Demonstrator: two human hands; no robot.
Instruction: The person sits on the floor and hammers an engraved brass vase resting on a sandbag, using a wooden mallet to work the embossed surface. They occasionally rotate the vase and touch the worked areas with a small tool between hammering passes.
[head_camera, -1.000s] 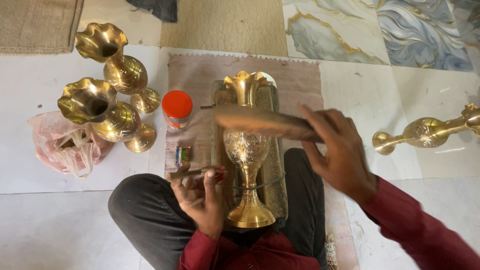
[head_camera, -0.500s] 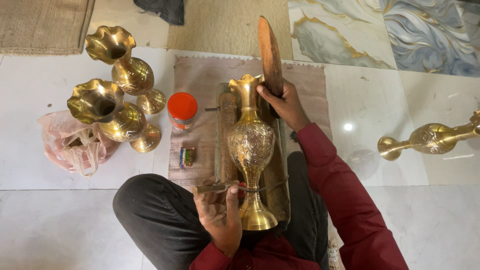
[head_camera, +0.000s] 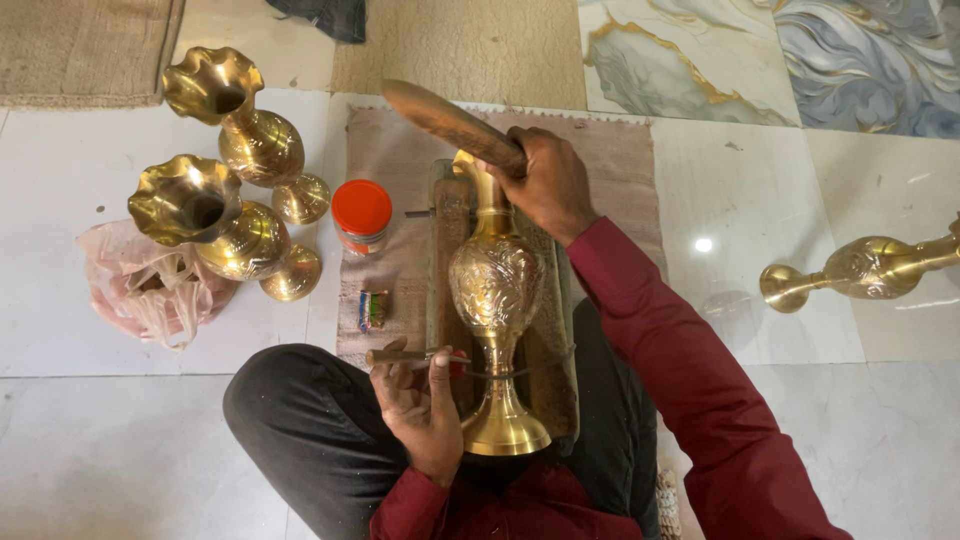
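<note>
Head view, starting with the surroundings: a woven mat (head_camera: 640, 165) covers the tiled floor (head_camera: 100, 440), with 2 brass vases (head_camera: 235, 190) standing at left beside a pink plastic bag (head_camera: 150, 295), a third vase (head_camera: 865, 270) lying at right, and an orange-lidded jar (head_camera: 361, 215) near the middle. The engraved brass vase (head_camera: 495, 300) lies on a board over the lap, long axis running away from the person, mouth far, base near. The right hand (head_camera: 548, 185) grips a wooden mallet (head_camera: 450, 125) over the mouth, hiding it. The left hand (head_camera: 420, 400) pinches a thin chisel (head_camera: 400, 355) against the vase's stem.
</note>
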